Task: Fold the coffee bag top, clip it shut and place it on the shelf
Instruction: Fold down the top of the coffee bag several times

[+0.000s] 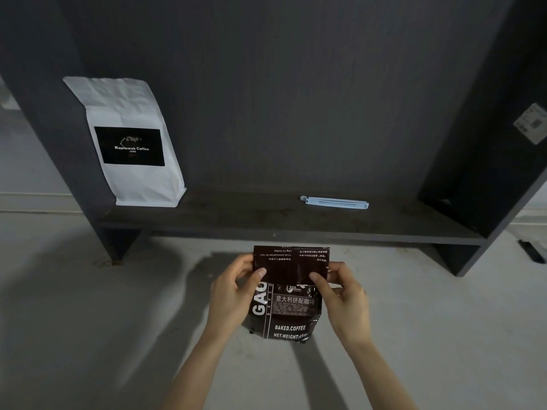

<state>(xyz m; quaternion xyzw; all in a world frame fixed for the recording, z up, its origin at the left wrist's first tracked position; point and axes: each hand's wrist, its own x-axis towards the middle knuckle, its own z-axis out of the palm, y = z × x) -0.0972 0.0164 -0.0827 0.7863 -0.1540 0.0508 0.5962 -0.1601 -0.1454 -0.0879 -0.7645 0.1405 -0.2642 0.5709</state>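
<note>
A dark brown coffee bag (288, 315) with white print is held upright in front of the shelf, its top flap folded down toward me over the front. My left hand (233, 291) grips the flap's left edge, thumb pressed on the fold. On the other side, my right hand (343, 294) pinches the flap the same way. A pale blue sealing clip (336, 202) lies flat on the dark shelf board (266, 223), beyond the bag and a little to the right, untouched.
A white coffee bag with a black label (130, 143) leans against the left wall of the dark shelf unit. The unit's right side panel (488, 143) carries a sticker. Grey floor lies below and around the shelf.
</note>
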